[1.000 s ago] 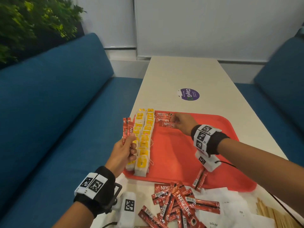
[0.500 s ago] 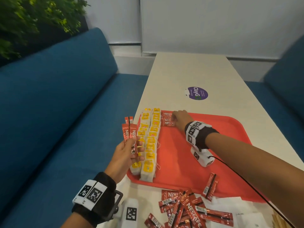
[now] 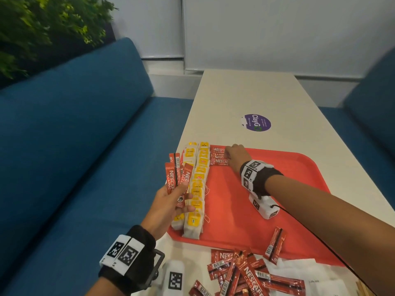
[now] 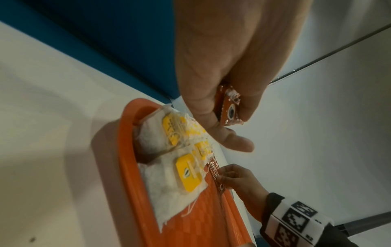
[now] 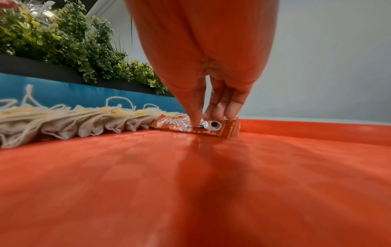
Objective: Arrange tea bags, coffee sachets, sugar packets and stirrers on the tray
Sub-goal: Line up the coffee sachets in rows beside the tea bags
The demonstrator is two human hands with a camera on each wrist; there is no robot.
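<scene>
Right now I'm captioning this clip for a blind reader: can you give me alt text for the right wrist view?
The right hand presses its fingertips onto a red Nescafe coffee sachet lying flat near the far rim of an orange-red tray. A row of white tea bags with loose strings lies to the sachet's left, with a blue seat and green plants behind.

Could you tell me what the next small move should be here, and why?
Probably lift the right hand off the red coffee sachets it presses flat at the red plastic tray's far edge, then take another from the fan of sachets the left hand holds.
</scene>
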